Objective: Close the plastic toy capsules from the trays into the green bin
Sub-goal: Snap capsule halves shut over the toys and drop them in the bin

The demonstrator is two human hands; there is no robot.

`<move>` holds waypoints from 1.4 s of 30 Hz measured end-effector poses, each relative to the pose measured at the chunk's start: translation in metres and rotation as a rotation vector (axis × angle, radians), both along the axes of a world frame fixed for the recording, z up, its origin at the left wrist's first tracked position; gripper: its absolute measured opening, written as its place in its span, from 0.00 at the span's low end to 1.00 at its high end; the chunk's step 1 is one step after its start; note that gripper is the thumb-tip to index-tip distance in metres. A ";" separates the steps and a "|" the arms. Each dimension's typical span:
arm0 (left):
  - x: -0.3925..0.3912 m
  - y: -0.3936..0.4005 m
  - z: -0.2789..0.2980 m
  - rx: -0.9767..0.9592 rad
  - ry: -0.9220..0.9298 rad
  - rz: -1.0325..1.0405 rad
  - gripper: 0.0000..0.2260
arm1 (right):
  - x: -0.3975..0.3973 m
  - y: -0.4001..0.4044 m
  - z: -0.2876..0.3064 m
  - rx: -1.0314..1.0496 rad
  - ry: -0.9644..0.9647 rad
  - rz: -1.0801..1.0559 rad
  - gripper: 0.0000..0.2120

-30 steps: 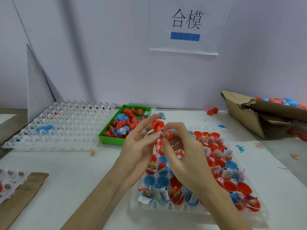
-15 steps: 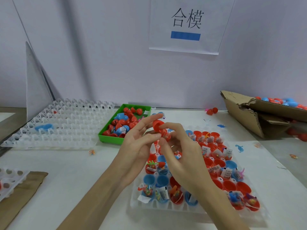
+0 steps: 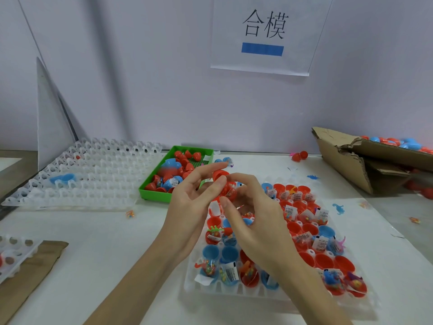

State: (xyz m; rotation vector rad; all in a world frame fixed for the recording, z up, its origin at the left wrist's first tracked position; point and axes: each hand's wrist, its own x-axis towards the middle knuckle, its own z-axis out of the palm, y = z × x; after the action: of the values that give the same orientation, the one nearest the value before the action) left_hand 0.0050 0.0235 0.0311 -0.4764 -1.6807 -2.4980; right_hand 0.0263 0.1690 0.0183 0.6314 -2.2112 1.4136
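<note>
Both hands meet above the far left of a clear tray filled with open red and blue capsule halves, many holding small toys and paper slips. My left hand pinches the red lid half of a red capsule between thumb and fingers. My right hand grips the lower half, which holds a toy, right against that lid. The two halves touch; whether they are snapped together is hidden by my fingers. The green bin with several closed red and blue capsules sits just left of my hands.
An empty clear tray lies at the left with a blue piece in it. A torn cardboard box of capsules stands at the right. Loose capsules, small toys and another tray corner lie on the white table.
The lid half in my left hand has come down onto the lower half in my right hand. Both hands stayed in about the same place above the tray.
</note>
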 end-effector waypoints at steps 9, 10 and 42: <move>0.000 0.000 -0.002 -0.076 0.038 0.113 0.11 | -0.002 0.000 -0.002 0.011 0.003 -0.023 0.16; 0.000 0.000 -0.002 -0.117 0.065 0.160 0.10 | -0.002 0.000 -0.002 0.010 0.004 -0.025 0.18; -0.002 -0.011 0.002 -0.345 0.289 0.120 0.16 | -0.003 0.010 0.006 0.042 0.140 -0.211 0.17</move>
State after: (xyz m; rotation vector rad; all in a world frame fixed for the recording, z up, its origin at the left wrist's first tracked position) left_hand 0.0026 0.0124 0.0332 -0.7039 -1.9528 -1.9502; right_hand 0.0236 0.1785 0.0242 0.4800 -2.1319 1.1835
